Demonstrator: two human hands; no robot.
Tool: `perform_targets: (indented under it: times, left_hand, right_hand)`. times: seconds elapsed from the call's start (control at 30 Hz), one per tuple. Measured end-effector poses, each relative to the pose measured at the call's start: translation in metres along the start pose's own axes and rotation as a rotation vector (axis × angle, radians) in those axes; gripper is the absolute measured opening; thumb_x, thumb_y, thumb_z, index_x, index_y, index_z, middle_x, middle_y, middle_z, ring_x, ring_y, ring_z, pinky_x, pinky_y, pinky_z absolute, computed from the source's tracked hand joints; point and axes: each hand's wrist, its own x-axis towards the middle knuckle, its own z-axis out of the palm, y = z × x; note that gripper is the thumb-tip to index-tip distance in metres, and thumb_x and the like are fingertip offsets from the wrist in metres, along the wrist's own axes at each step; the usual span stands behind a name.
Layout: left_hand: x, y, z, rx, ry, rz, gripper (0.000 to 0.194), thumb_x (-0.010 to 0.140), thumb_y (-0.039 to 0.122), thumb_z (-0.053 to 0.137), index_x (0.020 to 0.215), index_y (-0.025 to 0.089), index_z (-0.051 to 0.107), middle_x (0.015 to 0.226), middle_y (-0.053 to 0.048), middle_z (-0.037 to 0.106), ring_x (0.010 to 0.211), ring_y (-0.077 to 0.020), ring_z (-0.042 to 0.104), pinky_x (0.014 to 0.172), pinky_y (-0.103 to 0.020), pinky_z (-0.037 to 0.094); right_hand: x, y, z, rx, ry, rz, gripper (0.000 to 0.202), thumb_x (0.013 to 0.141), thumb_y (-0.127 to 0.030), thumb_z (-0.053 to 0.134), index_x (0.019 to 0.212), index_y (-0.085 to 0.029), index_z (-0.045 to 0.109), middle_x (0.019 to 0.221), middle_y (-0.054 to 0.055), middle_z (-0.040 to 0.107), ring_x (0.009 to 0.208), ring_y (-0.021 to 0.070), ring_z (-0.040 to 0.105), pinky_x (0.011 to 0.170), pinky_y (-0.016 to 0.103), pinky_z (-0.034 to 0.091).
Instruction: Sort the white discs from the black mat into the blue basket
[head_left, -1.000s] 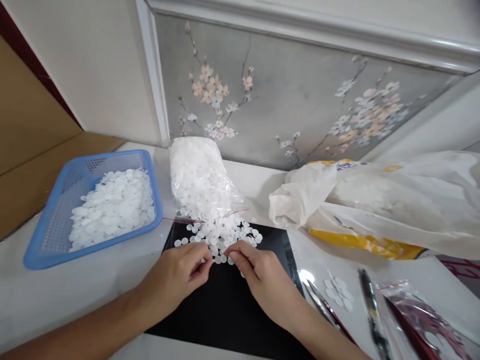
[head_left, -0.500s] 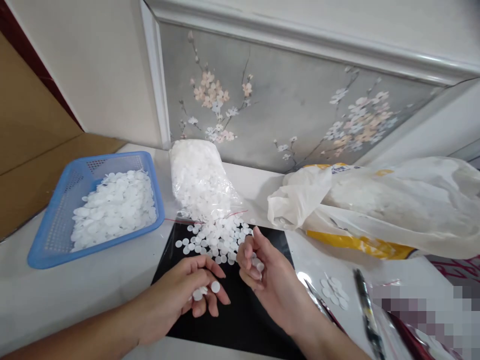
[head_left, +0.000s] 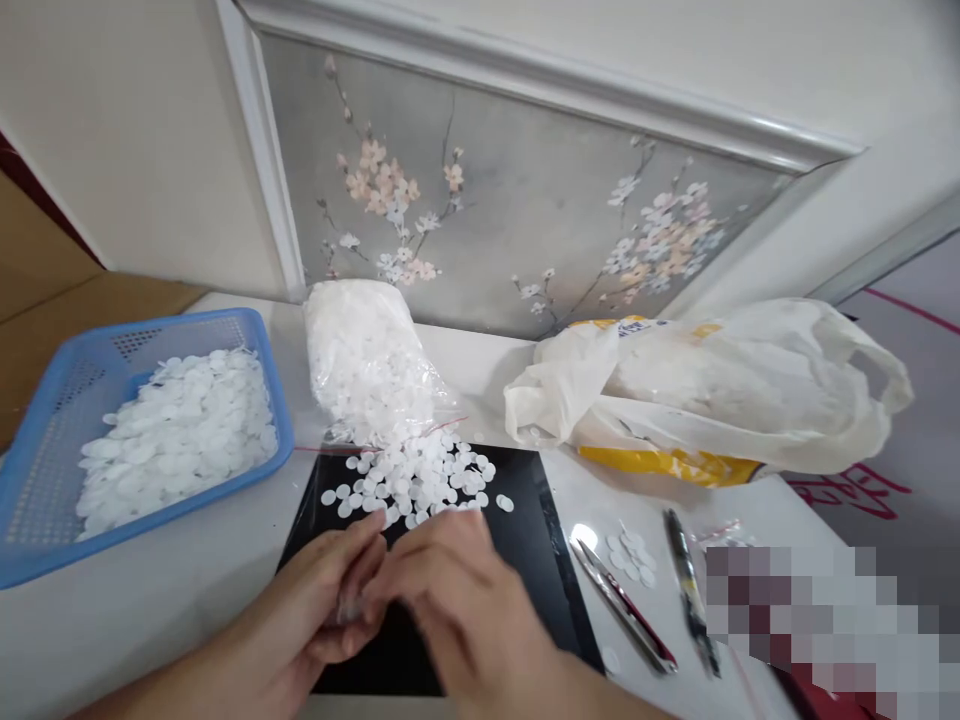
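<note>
My left hand (head_left: 311, 610) is curled closed over the black mat (head_left: 536, 540). A few small translucent white discs (head_left: 349, 604) show between its fingers, partly hidden. My right hand (head_left: 469, 605) meets it from the right, its bent fingers touching the left fingertips. Whatever the right fingers pinch is hidden, and that hand is slightly blurred. Just beyond both hands spreads a loose pile of white discs (head_left: 420, 475). It spills from the mouth of a clear plastic bag (head_left: 364, 345) full of the same discs.
At left stands a blue basket (head_left: 281, 410) heaped with discs. A white and yellow plastic bag (head_left: 720, 390) lies at back right. Thread snips (head_left: 626, 610), a small group of discs (head_left: 631, 555) and a pen (head_left: 690, 590) lie right of the mat. Behind rises a flower-painted panel (head_left: 525, 190).
My hands were apart and have come together, the right moving leftward onto the left. My left hand has turned and closed more. The view has shifted to the right.
</note>
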Motion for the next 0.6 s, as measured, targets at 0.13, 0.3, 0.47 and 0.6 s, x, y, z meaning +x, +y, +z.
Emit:
perform_targets:
  times: [0.13,0.3,0.47,0.6]
  left_hand:
    - [0.001,0.011,-0.001,0.111,-0.092,0.046,0.050,0.082,0.065,0.055,0.061,0.021,0.046,0.043,0.011,0.025,0.038,-0.0061,0.016,0.040,-0.023,0.010]
    - [0.015,0.022,0.006,0.734,0.031,0.282,0.025,0.092,0.044,0.046,0.090,0.025,0.061,0.051,0.007,0.045,0.044,-0.0117,0.036,0.046,-0.024,0.022]
    - [0.036,0.017,0.015,1.427,0.212,0.639,0.016,0.092,0.031,0.053,0.097,0.027,0.067,0.066,0.001,0.064,0.056,-0.0169,0.054,0.052,-0.026,0.023]
    - [0.045,0.013,0.018,1.512,0.181,0.712,0.018,0.092,0.023,0.053,0.087,0.025,0.070,0.074,-0.002,0.070,0.066,-0.0188,0.062,0.052,-0.026,0.028]
  right_hand:
    - [-0.014,0.035,-0.037,-0.340,0.033,0.279,0.021,0.090,-0.009,0.051,0.091,-0.023,0.065,0.090,0.005,0.067,0.086,0.0215,0.062,0.077,0.036,0.048]
    - [-0.028,0.061,-0.045,-0.509,-0.045,0.254,0.013,0.089,-0.014,0.062,0.097,-0.022,0.068,0.092,0.005,0.067,0.087,0.0228,0.061,0.077,0.037,0.047]
    - [-0.031,0.065,-0.042,-0.564,-0.066,0.163,0.016,0.093,-0.017,0.059,0.099,-0.021,0.073,0.084,0.006,0.066,0.078,0.0209,0.056,0.069,0.036,0.041]
    - [-0.030,0.066,-0.044,-0.522,-0.051,0.176,0.019,0.094,-0.019,0.057,0.095,-0.024,0.075,0.080,0.004,0.066,0.075,0.0192,0.055,0.067,0.035,0.037]
